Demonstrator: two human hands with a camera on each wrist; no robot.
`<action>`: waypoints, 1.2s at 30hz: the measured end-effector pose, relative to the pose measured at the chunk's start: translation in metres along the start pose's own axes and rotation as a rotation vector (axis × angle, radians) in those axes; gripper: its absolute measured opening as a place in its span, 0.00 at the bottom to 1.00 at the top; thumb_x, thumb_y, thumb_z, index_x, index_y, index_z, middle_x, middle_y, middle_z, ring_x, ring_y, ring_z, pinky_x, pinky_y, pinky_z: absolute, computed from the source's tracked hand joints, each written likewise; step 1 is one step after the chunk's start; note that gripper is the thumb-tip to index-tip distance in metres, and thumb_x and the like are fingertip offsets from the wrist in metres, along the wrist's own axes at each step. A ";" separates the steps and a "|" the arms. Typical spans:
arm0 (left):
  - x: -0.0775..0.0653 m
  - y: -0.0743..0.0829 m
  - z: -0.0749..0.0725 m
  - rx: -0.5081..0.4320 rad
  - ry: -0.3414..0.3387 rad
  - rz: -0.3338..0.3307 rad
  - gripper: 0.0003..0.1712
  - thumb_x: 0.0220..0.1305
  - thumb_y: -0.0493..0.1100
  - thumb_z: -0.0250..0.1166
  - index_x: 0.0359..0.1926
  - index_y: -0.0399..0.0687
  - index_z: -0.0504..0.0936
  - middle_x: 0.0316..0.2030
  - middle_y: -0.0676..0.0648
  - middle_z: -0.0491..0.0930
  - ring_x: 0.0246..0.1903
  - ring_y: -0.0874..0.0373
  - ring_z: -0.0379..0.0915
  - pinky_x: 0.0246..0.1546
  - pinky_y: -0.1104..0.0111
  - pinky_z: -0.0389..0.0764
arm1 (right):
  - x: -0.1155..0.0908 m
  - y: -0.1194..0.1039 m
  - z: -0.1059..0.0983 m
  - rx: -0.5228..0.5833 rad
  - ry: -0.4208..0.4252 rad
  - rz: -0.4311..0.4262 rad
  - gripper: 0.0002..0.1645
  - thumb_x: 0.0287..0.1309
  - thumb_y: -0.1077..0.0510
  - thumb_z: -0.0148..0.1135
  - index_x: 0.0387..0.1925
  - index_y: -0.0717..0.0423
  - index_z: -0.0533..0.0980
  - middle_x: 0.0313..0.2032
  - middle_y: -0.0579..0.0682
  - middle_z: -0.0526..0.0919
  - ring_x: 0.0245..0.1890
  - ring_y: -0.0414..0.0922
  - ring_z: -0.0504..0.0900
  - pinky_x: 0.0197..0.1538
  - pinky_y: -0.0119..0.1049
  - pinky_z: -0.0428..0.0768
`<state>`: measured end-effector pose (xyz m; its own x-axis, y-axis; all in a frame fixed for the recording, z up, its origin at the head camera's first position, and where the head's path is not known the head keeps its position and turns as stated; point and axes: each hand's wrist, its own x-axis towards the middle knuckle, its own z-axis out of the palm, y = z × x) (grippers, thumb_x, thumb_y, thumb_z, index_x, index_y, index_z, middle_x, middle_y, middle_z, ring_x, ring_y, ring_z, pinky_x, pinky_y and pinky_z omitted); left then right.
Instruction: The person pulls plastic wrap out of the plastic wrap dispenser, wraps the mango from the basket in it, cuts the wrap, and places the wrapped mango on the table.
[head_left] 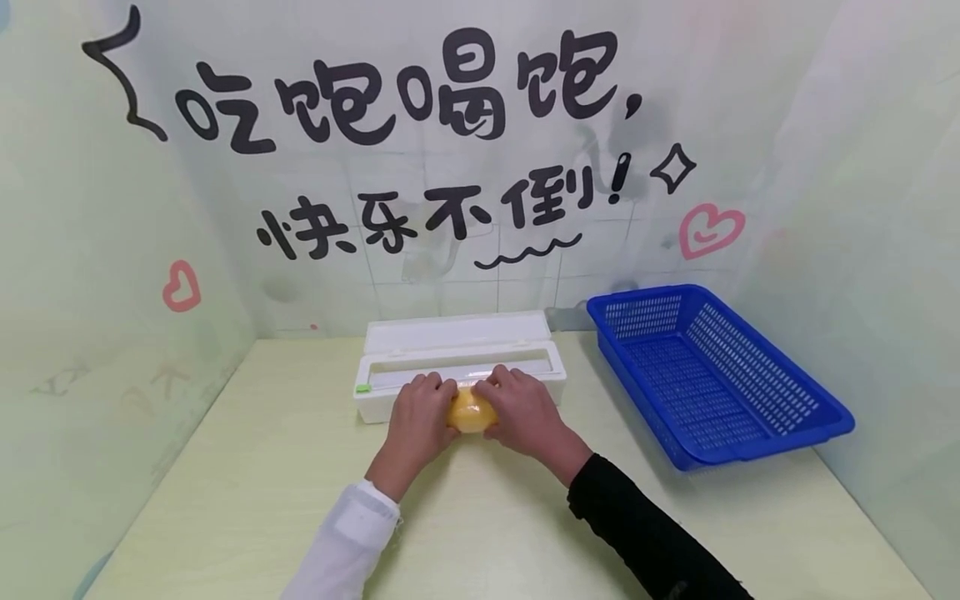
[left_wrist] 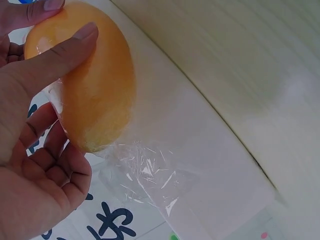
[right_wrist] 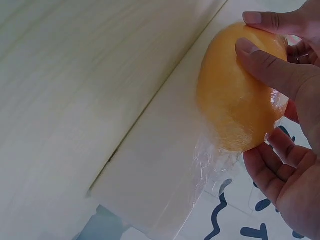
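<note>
Yellow-orange, glossy and smoothly rounded, the oval (head_left: 472,411) sits just below the centre of my head view, clamped between two bare hands. At its 9 o'clock the left hand (head_left: 422,410) grips one end, thumb laid across the near face and fingers curled behind; at 3 o'clock the right hand (head_left: 527,412) mirrors that hold. My left wrist view shows clear film (left_wrist: 147,172) shining over the oval's skin, then crinkling into a loose, glinting tail at 5 o'clock. I cannot tell where that film ends. Just beyond, at 12 o'clock in the head view, stands a long, smooth white box (head_left: 377,408), with its flat lid (head_left: 457,333) tipped back and a small green tab (head_left: 363,388) towards 10 o'clock. Well apart, near 3 o'clock, I see a blue basket (head_left: 690,383) with slotted walls and a meshed floor. Beneath everything spreads a pale, finely grained table (head_left: 262,467). A white sleeve (head_left: 345,533) lies towards 7 o'clock, a black, fuzzy-edged sleeve (head_left: 645,525) towards 4 o'clock
</note>
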<state>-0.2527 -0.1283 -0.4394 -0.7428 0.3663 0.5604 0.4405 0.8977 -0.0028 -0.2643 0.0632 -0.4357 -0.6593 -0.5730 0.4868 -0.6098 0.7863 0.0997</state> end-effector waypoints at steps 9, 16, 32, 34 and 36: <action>0.009 -0.004 -0.006 -0.049 -0.112 -0.060 0.25 0.34 0.46 0.86 0.36 0.45 0.86 0.28 0.48 0.76 0.26 0.53 0.68 0.30 0.61 0.74 | 0.011 0.006 -0.005 0.102 -0.119 0.056 0.35 0.35 0.43 0.86 0.48 0.44 0.82 0.40 0.45 0.80 0.37 0.43 0.80 0.37 0.34 0.79; 0.012 -0.008 -0.006 -0.132 -0.196 -0.102 0.29 0.29 0.47 0.88 0.39 0.45 0.89 0.26 0.50 0.76 0.26 0.55 0.67 0.29 0.63 0.73 | 0.014 0.007 -0.006 0.149 -0.168 0.069 0.34 0.34 0.43 0.86 0.47 0.44 0.82 0.39 0.45 0.80 0.36 0.44 0.80 0.35 0.36 0.76; 0.017 -0.012 -0.006 -0.209 -0.326 -0.099 0.32 0.28 0.48 0.89 0.42 0.52 0.91 0.25 0.51 0.81 0.26 0.57 0.70 0.32 0.61 0.74 | 0.020 0.008 -0.011 0.170 -0.252 0.068 0.36 0.27 0.42 0.88 0.44 0.45 0.84 0.35 0.43 0.84 0.32 0.42 0.79 0.35 0.38 0.75; 0.018 -0.013 -0.006 -0.202 -0.334 -0.086 0.30 0.27 0.48 0.89 0.40 0.54 0.92 0.24 0.52 0.81 0.26 0.57 0.70 0.31 0.61 0.74 | 0.022 0.010 -0.011 0.183 -0.274 0.063 0.37 0.27 0.41 0.88 0.44 0.46 0.85 0.35 0.43 0.85 0.33 0.42 0.80 0.35 0.38 0.75; 0.019 -0.013 -0.007 -0.204 -0.346 -0.075 0.28 0.27 0.48 0.89 0.38 0.55 0.91 0.23 0.52 0.80 0.25 0.57 0.70 0.31 0.60 0.74 | 0.025 0.012 -0.011 0.199 -0.296 0.056 0.37 0.26 0.41 0.88 0.44 0.46 0.85 0.35 0.43 0.85 0.34 0.42 0.80 0.36 0.38 0.75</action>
<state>-0.2690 -0.1347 -0.4231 -0.8871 0.3940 0.2406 0.4440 0.8707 0.2114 -0.2825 0.0608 -0.4128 -0.7751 -0.5954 0.2116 -0.6236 0.7747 -0.1046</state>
